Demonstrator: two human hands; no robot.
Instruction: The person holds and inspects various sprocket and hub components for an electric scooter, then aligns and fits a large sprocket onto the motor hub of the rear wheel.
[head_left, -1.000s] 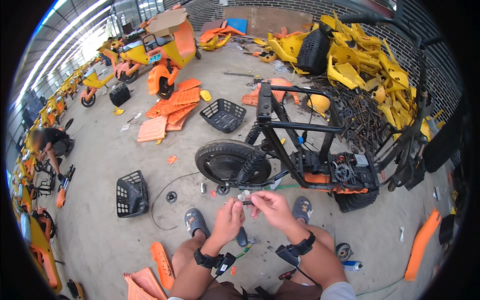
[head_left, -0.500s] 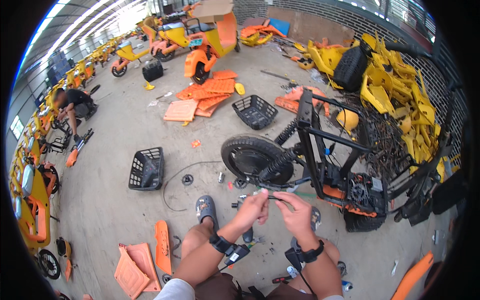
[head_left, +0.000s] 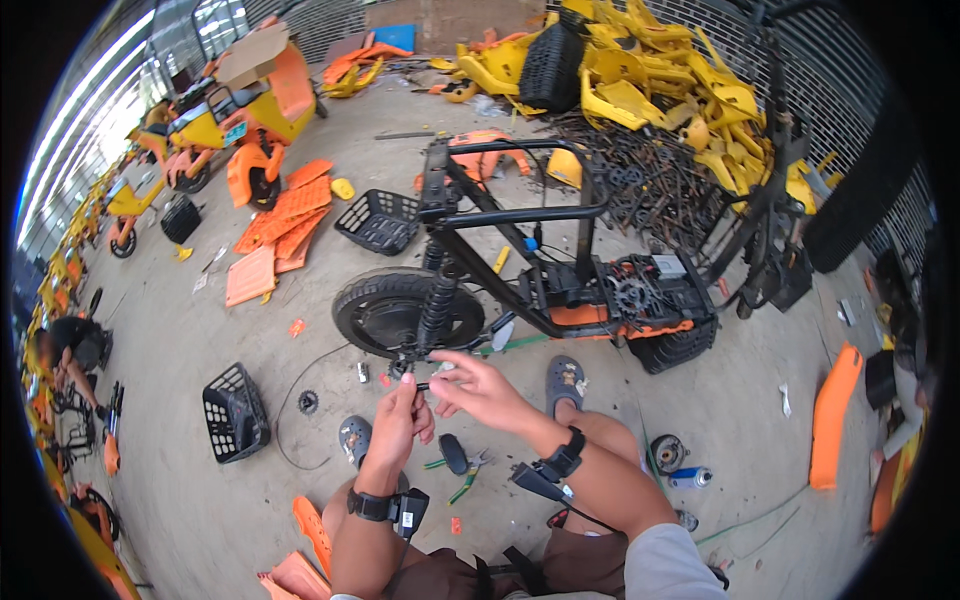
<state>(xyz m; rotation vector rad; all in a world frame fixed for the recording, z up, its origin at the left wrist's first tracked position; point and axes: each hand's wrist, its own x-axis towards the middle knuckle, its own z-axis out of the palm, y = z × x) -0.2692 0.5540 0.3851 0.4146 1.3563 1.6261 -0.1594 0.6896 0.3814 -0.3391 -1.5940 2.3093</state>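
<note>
The left hand [head_left: 398, 415] pinches a small black piece [head_left: 422, 387] in its grip, between the two hands; the right hand [head_left: 478, 392] has its index finger stretched out, and I cannot tell whether its grip closes on the piece. From there, a black wheel [head_left: 392, 318] stands at 12 o'clock, green-handled pliers [head_left: 465, 485] lie at 5, and a black basket [head_left: 224, 418] sits at 9.

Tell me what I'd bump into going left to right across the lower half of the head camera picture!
Crouching person → nearer black basket → small dark gear → left hand → right hand → right grey clog → blue-and-white can → long orange panel.
</note>
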